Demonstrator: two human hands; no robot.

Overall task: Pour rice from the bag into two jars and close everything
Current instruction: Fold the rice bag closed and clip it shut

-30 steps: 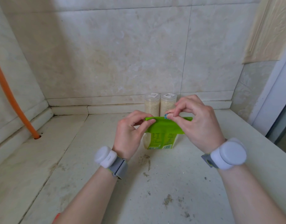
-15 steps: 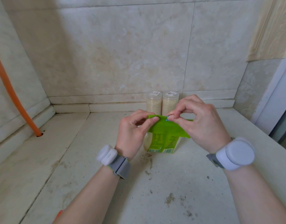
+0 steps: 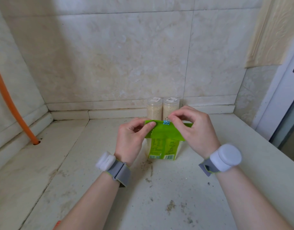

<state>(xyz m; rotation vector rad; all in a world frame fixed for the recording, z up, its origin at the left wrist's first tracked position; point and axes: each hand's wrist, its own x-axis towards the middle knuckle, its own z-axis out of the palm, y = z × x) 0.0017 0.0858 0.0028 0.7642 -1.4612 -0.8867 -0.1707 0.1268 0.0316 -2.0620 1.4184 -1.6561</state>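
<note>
A green rice bag (image 3: 164, 143) stands upright on the counter with its top folded flat. My left hand (image 3: 131, 140) pinches the left end of the fold. A small blue binder clip (image 3: 166, 122) sits on the middle of the folded edge, and my right hand (image 3: 192, 128) pinches its wire handle from the right. Behind the bag, against the wall, stand two clear jars, the left one (image 3: 154, 108) and the right one (image 3: 170, 107), both filled with rice and capped with lids.
The pale stone counter (image 3: 159, 196) carries dirt specks in front of the bag. An orange pipe (image 3: 11, 105) rises from a hole at the left. Tiled walls close the back and left; a door frame (image 3: 282, 100) stands at the right.
The blue clip now shows clearly seated on the fold, with my right fingertips lifted to its wire handle. Both hands stay at the bag's top.
</note>
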